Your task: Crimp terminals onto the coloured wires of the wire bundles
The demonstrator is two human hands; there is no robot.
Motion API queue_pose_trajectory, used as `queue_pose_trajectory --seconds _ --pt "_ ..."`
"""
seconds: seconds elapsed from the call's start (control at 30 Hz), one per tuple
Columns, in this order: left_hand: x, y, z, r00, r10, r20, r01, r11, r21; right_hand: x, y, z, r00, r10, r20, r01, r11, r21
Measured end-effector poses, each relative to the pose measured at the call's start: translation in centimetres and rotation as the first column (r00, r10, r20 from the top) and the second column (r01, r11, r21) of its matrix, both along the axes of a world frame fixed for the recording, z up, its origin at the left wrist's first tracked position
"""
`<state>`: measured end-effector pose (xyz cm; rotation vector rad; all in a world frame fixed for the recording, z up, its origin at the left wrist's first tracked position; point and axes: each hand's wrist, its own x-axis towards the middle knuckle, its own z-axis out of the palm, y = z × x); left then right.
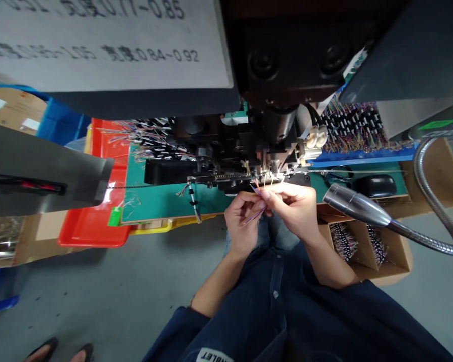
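Both hands meet just in front of the crimping machine. My left hand is closed, its fingers pinching a small bundle of thin coloured wires. Close against it, my right hand is also closed, thumb and forefinger on the wire ends, some of which point up at the machine's metal tooling. The far ends of the wires are hidden by my fingers. To the left, a short black-and-white wire harness lies across the green work surface.
Red trays stand at the left. A bendable metal lamp reaches in from the right, above a divided cardboard box of wire bundles. Scissors and a black mouse-like object lie right of the machine. Another person's feet show at lower left.
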<state>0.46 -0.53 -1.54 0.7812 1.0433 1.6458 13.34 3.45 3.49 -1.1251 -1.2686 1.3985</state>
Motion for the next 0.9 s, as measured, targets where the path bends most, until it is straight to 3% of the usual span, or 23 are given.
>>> queue_pose_trajectory --seconds 0.2,0.53,0.9 --pt "-0.1 0.0 -0.2 0.998 0.048 -0.032 -0.049 0.999 -0.002 -0.1 -0.5 0.1 0.998 -0.057 0.025 0.055 0.994 0.092" --pt "0.6 0.1 -0.3 0.995 0.099 -0.008 -0.099 0.995 0.006 0.0 0.4 -0.7 0.972 -0.046 -0.231 -0.002 0.98 -0.2" --pt "0.5 0.4 0.2 0.996 0.087 0.007 -0.087 0.996 0.013 -0.5 0.5 -0.8 0.967 -0.091 -0.239 0.028 0.967 -0.254"
